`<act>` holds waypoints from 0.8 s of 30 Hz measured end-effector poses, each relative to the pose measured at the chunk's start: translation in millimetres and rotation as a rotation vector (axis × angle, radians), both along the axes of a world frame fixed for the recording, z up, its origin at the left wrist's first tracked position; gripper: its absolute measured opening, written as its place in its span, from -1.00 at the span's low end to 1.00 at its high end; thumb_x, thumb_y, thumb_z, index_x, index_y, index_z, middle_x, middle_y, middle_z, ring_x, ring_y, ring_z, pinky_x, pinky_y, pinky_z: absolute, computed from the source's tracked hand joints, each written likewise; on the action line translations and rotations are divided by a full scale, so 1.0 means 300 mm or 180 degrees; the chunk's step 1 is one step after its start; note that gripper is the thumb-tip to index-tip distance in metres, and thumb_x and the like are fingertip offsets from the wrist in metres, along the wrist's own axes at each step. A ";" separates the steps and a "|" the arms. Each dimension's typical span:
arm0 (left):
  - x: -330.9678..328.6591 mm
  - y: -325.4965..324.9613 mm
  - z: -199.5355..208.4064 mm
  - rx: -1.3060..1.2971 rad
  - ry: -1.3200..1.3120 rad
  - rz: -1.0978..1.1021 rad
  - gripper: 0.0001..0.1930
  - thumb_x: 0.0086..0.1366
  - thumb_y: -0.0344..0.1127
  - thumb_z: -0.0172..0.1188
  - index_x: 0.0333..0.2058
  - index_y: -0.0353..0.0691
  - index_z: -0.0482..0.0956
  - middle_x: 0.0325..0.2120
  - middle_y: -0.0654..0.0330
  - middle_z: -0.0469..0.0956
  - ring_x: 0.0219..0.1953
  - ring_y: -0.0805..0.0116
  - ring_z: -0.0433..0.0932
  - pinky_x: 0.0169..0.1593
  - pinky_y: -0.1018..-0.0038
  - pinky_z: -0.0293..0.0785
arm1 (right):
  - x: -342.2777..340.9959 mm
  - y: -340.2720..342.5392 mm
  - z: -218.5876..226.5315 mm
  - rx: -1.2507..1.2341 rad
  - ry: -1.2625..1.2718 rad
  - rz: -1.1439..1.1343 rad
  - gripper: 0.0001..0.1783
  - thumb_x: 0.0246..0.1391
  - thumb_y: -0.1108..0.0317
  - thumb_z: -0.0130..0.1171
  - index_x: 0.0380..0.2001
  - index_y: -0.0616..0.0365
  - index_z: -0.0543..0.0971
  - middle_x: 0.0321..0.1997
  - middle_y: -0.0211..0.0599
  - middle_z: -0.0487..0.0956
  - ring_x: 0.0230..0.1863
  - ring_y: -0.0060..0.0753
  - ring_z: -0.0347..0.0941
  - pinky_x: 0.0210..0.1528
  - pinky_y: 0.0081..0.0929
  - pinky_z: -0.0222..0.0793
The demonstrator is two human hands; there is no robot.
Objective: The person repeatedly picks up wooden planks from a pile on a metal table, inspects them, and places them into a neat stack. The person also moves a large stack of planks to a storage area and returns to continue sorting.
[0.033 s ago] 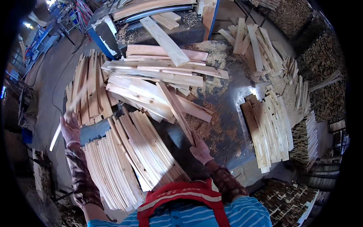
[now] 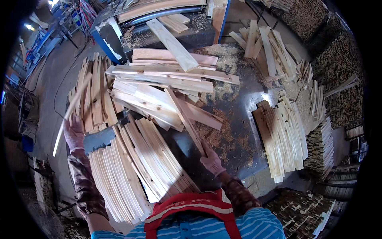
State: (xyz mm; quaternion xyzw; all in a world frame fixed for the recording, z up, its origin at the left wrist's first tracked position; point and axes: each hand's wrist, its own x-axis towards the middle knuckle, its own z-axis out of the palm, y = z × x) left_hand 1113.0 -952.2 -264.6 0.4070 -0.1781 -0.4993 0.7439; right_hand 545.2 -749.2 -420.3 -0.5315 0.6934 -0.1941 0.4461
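My left hand (image 2: pixel 74 133), in a pale glove, is closed around the middle of a thin wooden slat (image 2: pixel 78 96). That slat tilts over the left edge of the work surface, beside a stack of boards (image 2: pixel 96 93). My right hand (image 2: pixel 211 162), also gloved, grips the near end of a narrow board (image 2: pixel 185 121). The far end of this board lies against a loose pile of planks (image 2: pixel 145 99). Between my arms lie two neat rows of slats, a left row (image 2: pixel 115 179) and a right row (image 2: pixel 157 155).
A machine with a metal roller (image 2: pixel 167 14) stands at the far side, one plank (image 2: pixel 173 44) slanting from it onto the pile. Sawdust (image 2: pixel 223 131) covers parts of the dark tabletop (image 2: pixel 242 115). More slats (image 2: pixel 282 135) are stacked at right, with scattered offcuts (image 2: pixel 264 47) behind.
The slat in my left hand, blurred by motion before, now shows sharply and has shifted slightly. My right hand has stayed almost still on its board.
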 end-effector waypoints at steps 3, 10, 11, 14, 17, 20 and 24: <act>-0.311 -0.022 -0.101 -0.0294 -0.1076 -0.1091 -0.70 0.48 -0.20 0.07 0.08 -0.18 0.52 -0.04 0.18 0.58 0.03 0.33 0.57 0.20 0.38 0.49 | 0.032 0.078 -0.005 -0.0555 -0.0768 -0.0103 -0.08 -0.06 0.45 0.09 0.46 0.14 0.16 0.43 0.06 0.29 0.42 -0.03 0.27 0.41 -0.30 0.18; -1.025 0.442 -0.340 0.1565 -0.0594 -0.1976 -0.51 0.23 -0.27 0.34 0.09 -0.37 0.55 -0.13 0.06 0.65 -0.10 0.23 0.64 0.07 0.30 0.56 | 0.300 -0.041 0.192 -0.0778 -0.0421 0.1439 -0.22 0.14 0.06 0.19 0.37 0.15 0.28 0.36 0.09 0.35 0.28 0.09 0.38 0.30 -0.15 0.33; -0.978 0.443 -0.351 0.1471 -0.0580 -0.1971 -0.52 0.22 -0.28 0.32 0.07 -0.41 0.55 -0.20 0.07 0.66 -0.16 0.22 0.66 0.02 0.30 0.58 | 0.285 -0.090 0.168 -0.0925 -0.0092 0.2056 -0.16 0.16 -0.15 0.17 0.36 0.12 0.29 0.36 0.09 0.34 0.20 0.10 0.43 0.24 -0.10 0.38; -0.777 0.470 -0.263 0.1623 -0.1203 -0.1730 -0.49 0.18 -0.17 0.27 -0.02 -0.50 0.56 -0.31 0.01 0.67 -0.27 0.15 0.67 -0.11 0.31 0.61 | 0.199 -0.234 0.029 -0.1606 0.0393 0.1307 -0.12 0.11 -0.16 0.17 0.36 0.12 0.27 0.41 0.02 0.32 0.27 0.08 0.39 0.25 -0.14 0.37; -0.518 0.550 -0.362 0.1919 -0.1034 -0.1256 -0.58 0.25 -0.15 0.29 -0.08 -0.40 0.54 -0.39 0.03 0.62 -0.31 0.18 0.65 -0.23 0.33 0.61 | 0.039 -0.441 -0.068 -0.1661 0.1891 0.0296 -0.05 0.02 -0.11 0.24 0.39 0.14 0.20 0.38 0.02 0.34 0.24 0.11 0.39 0.27 -0.08 0.34; -0.397 0.648 -0.478 0.2280 -0.1462 -0.0876 -0.71 0.31 -0.19 0.27 -0.16 -0.29 0.50 -0.45 0.07 0.59 -0.46 0.22 0.60 -0.44 0.37 0.54 | -0.129 -0.510 -0.141 -0.1230 0.2432 0.0320 0.03 -0.06 -0.04 0.30 0.41 0.12 0.12 0.26 0.09 0.42 0.22 0.13 0.37 0.32 -0.03 0.24; -0.443 0.758 -0.699 0.3153 -0.2534 -0.0690 -0.63 0.38 -0.07 0.24 -0.08 -0.29 0.53 -0.45 0.13 0.59 -0.49 0.30 0.58 -0.44 0.35 0.56 | -0.113 -0.456 -0.039 -0.0421 0.2308 0.0765 -0.17 -0.08 0.05 0.30 0.24 0.13 0.28 0.14 -0.02 0.48 0.18 0.13 0.40 0.26 -0.04 0.30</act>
